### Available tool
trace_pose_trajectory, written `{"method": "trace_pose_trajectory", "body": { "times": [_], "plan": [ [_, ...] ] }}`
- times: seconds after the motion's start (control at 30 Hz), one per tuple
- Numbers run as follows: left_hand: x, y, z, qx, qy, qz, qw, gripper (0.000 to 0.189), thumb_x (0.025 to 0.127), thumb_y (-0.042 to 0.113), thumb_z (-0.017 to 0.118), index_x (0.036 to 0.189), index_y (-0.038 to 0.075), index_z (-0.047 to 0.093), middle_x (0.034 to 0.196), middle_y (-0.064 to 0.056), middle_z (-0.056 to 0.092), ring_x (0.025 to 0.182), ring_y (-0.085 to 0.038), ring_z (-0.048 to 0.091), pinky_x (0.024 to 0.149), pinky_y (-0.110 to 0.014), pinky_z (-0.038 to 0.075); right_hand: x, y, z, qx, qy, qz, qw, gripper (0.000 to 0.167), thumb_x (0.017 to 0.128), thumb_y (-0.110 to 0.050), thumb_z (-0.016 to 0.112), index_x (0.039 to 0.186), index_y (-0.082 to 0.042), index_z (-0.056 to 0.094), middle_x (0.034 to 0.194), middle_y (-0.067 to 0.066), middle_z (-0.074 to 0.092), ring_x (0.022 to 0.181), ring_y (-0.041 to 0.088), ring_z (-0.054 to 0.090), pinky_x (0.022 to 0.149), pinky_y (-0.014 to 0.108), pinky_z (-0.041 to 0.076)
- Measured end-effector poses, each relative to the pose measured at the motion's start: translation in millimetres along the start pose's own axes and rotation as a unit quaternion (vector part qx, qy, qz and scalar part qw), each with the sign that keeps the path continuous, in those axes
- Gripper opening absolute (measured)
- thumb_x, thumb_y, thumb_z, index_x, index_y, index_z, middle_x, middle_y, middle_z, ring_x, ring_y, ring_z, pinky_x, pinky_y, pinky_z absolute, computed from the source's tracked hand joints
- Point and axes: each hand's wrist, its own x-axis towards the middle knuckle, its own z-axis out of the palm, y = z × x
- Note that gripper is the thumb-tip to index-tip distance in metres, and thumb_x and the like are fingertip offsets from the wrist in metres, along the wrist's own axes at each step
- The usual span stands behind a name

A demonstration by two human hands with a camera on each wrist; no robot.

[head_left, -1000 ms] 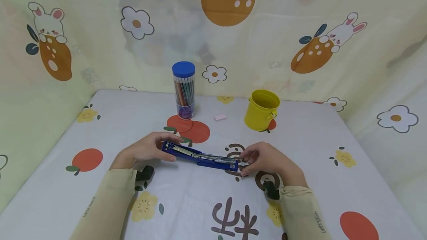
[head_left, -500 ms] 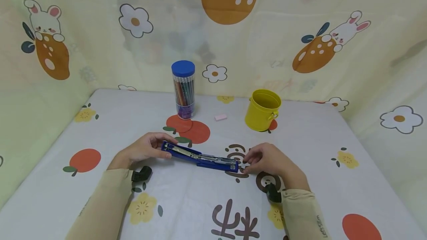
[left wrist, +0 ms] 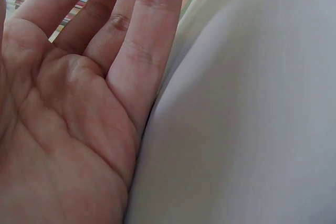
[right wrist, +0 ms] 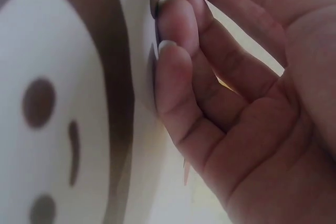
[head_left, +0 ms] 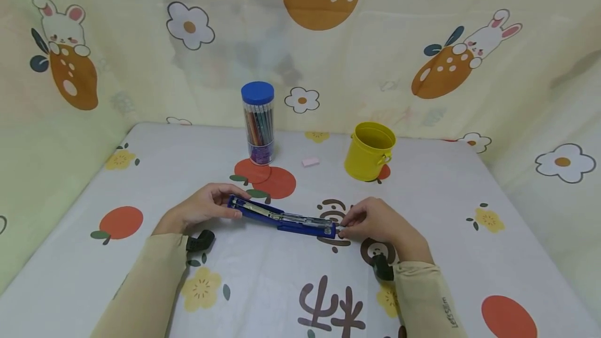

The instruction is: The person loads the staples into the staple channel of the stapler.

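A blue stapler lies swung wide in the middle of the table, its metal inner parts facing up. My left hand grips its left end between thumb and fingers. In the left wrist view the palm fills the left side, and the fingertips run out of the top edge. At the stapler's other end is my right hand, thumb and forefinger close together by the tip. A small pale spot shows there; whether they pinch anything is unclear. The right wrist view shows that hand's other fingers bent beside the tablecloth.
Behind the stapler stands a clear tub of pencils with a blue lid. A yellow bucket is at the back right, and a pink eraser lies between them. The printed tablecloth covers the table; patterned curtain rises behind.
My right hand first drew slightly away from the stapler's right end, then came back left to it, thumb and forefinger closer together. The left hand keeps its hold and the stapler barely moves.
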Motion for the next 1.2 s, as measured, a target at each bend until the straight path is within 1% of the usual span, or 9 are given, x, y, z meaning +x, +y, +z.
{"method": "trace_pose_trajectory", "body": {
  "times": [0.23, 0.4, 0.6, 0.73, 0.93, 1.07, 1.2],
  "plan": [
    [0.2, -0.5, -1.3, -0.005, 0.006, -0.011, 0.9999, 0.042, 0.083, 0.011, 0.083, 0.123, 0.006, 0.07, 0.108, -0.013, 0.064, 0.076, -0.02, 0.047, 0.064, -0.025, 0.038, 0.3, -1.9, 1.0, -0.002, 0.0, 0.001, 1.0, 0.006, 0.086, -0.02, 0.082, 0.09, -0.017, 0.08, 0.082, -0.003, 0.068, 0.081, 0.02, 0.059, 0.078, 0.037, 0.051],
    [1.1, -0.1, -2.3, 0.002, 0.002, -0.005, 1.0, 0.042, 0.084, 0.01, 0.082, 0.124, 0.004, 0.069, 0.111, -0.014, 0.064, 0.077, -0.02, 0.047, 0.064, -0.024, 0.037, 0.9, -2.7, 1.1, -0.008, 0.005, 0.009, 0.9999, 0.005, 0.087, -0.021, 0.081, 0.091, -0.018, 0.08, 0.085, -0.004, 0.069, 0.085, 0.02, 0.057, 0.08, 0.038, 0.052],
    [0.7, 1.3, -0.8, 0.001, 0.001, -0.005, 1.0, 0.043, 0.084, 0.009, 0.081, 0.124, 0.002, 0.068, 0.113, -0.015, 0.065, 0.078, -0.019, 0.047, 0.065, -0.024, 0.037, -0.2, -5.1, -3.1, -0.007, 0.021, 0.015, 0.9996, 0.007, 0.088, -0.022, 0.079, 0.092, -0.016, 0.079, 0.085, -0.003, 0.07, 0.084, 0.021, 0.059, 0.079, 0.037, 0.052],
    [0.3, 2.6, 0.1, 0.003, 0.003, -0.006, 1.0, 0.042, 0.084, 0.009, 0.081, 0.124, 0.002, 0.068, 0.115, -0.014, 0.065, 0.08, -0.02, 0.047, 0.066, -0.024, 0.037, -2.5, -8.0, -6.0, 0.01, 0.043, -0.004, 0.999, 0.01, 0.087, -0.021, 0.08, 0.094, -0.014, 0.079, 0.084, -0.002, 0.07, 0.081, 0.021, 0.06, 0.078, 0.035, 0.052],
    [-0.1, 1.5, -1.0, 0.016, 0.009, -0.005, 0.9998, 0.042, 0.085, 0.011, 0.081, 0.124, 0.003, 0.069, 0.108, -0.012, 0.064, 0.076, -0.02, 0.045, 0.064, -0.025, 0.036, -2.6, -16.9, -3.7, 0.03, 0.065, -0.048, 0.9963, 0.015, 0.086, -0.022, 0.081, 0.096, -0.012, 0.079, 0.085, -0.003, 0.071, 0.079, 0.02, 0.062, 0.075, 0.034, 0.053],
    [-0.3, 1.0, -1.2, 0.013, 0.011, -0.003, 0.9998, 0.041, 0.085, 0.011, 0.081, 0.123, 0.003, 0.069, 0.106, -0.011, 0.064, 0.075, -0.019, 0.045, 0.064, -0.025, 0.036, -1.4, -25.5, 0.4, 0.032, 0.068, -0.056, 0.9956, 0.014, 0.087, -0.022, 0.081, 0.096, -0.012, 0.079, 0.085, -0.002, 0.07, 0.078, 0.021, 0.061, 0.073, 0.034, 0.053],
    [0.7, 1.0, -0.1, 0.005, 0.006, -0.004, 1.0, 0.042, 0.085, 0.011, 0.081, 0.124, 0.002, 0.069, 0.105, -0.012, 0.065, 0.075, -0.019, 0.046, 0.064, -0.024, 0.037, -1.0, -31.4, 4.5, 0.027, 0.062, -0.056, 0.9961, 0.012, 0.087, -0.023, 0.081, 0.095, -0.015, 0.079, 0.084, -0.003, 0.069, 0.079, 0.022, 0.059, 0.071, 0.034, 0.053]
  ]
}}
